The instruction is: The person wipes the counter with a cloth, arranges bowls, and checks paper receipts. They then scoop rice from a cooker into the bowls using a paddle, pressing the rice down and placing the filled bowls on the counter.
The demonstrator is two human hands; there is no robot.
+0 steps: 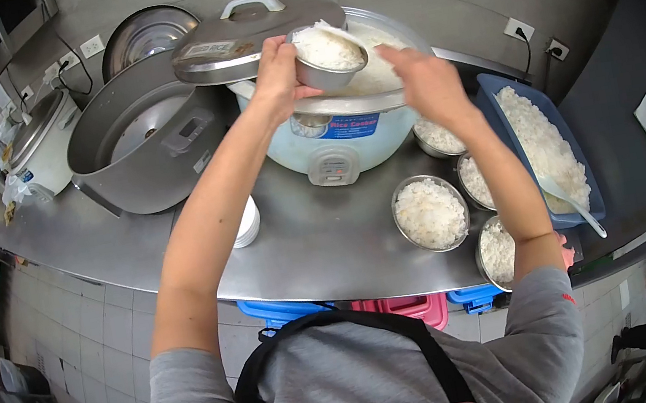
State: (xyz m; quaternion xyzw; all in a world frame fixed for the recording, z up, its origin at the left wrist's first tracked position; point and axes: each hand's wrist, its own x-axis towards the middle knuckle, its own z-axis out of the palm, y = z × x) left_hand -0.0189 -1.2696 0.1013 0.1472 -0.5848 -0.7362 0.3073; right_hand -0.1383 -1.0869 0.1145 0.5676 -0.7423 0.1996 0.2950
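My left hand (281, 76) grips a metal bowl (330, 77) filled with white rice (325, 49), held above the open rice cooker (340, 147). A white rice paddle (343, 32) lies against the rice at the bowl's rim, its handle end pointing toward my right hand (427, 82). The fingers of that hand are curled and slightly blurred, and the handle is hard to make out against the pale inside of the cooker. A metal lid (257, 37) with a pale handle rests tilted at the cooker's left side.
Several rice-filled metal bowls, one nearest the middle (431, 213), stand on the steel counter (329, 235). At right, a blue tray (495, 108) holds rice and a white spoon (571, 204). Left are a grey pot (140, 181), another cooker (46, 154) and stacked white bowls (247, 224).
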